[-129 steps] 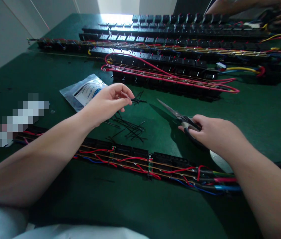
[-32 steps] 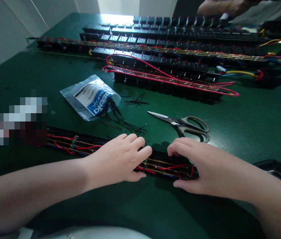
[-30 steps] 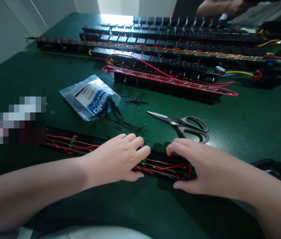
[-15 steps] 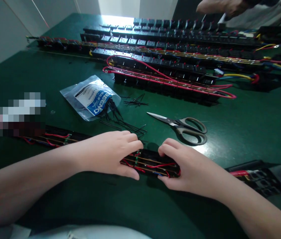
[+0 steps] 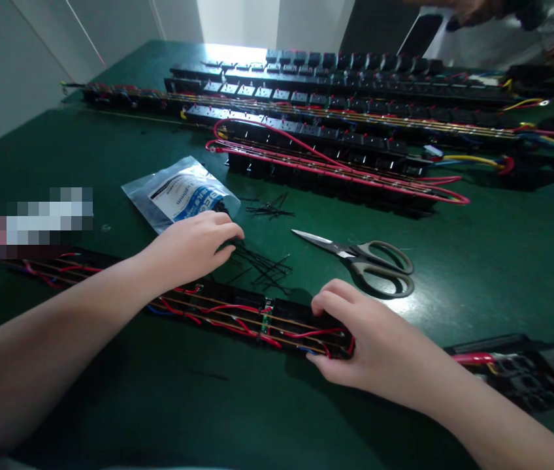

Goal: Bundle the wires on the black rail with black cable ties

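My right hand grips the right end of a long, black power strip, thumb on the near side and fingers on the far side. Thin brass bars, red and blue wires and a small green board show in the strip's open face. Over a loose pile of black cable ties is my left hand, its thumb and fingers slightly apart and nothing visibly held. Behind it, a clear plastic bag with a blue and white label spills ties. My left forearm hides part of the strip.
Scissors lie beyond my right hand, points to the left. More wired power strips stretch across the back of the green table. A dark part with a red wire lies at right. Another person's hand shows at top right.
My left hand has left the strip and moved up and left to the cable ties by the bag. My right hand stays on the strip's end. The view has shifted slightly.
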Demonstrator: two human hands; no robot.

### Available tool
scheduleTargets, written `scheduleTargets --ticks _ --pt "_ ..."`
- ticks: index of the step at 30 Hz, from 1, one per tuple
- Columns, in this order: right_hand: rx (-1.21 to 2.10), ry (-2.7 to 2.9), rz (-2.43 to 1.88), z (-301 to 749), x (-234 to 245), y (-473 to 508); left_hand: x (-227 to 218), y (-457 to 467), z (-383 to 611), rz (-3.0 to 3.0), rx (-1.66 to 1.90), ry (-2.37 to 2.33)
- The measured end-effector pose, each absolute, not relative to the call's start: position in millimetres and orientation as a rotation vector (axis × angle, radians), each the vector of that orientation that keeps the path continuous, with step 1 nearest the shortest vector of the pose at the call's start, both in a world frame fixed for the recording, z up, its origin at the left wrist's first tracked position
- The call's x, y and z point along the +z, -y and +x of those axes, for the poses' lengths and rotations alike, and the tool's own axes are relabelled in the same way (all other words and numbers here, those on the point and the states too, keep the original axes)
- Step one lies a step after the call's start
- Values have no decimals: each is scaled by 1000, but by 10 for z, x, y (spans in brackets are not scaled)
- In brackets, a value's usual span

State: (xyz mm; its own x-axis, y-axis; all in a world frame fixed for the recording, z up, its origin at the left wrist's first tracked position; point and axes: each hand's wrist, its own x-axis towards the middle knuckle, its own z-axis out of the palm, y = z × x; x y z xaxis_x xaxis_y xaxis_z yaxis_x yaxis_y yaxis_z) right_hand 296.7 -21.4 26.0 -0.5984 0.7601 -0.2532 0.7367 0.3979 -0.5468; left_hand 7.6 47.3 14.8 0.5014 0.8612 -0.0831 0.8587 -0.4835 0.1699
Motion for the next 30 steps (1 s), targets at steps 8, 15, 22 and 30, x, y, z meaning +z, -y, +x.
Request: scheduleTargets --ticks 8,15,22,30 --pt "966 2653 -1354 2969 284 166 98 -480 95 2637 22 -1523" --pt "929 2657 -1330 2991 281 146 81 -466 122 2663 0 -1514" --pt "982 2645 -1343 3003 275 124 88 -458 125 2636 20 -1501" --pt "975 2622 -1320 3002 262 128 72 -463 114 2671 -14 -1414"
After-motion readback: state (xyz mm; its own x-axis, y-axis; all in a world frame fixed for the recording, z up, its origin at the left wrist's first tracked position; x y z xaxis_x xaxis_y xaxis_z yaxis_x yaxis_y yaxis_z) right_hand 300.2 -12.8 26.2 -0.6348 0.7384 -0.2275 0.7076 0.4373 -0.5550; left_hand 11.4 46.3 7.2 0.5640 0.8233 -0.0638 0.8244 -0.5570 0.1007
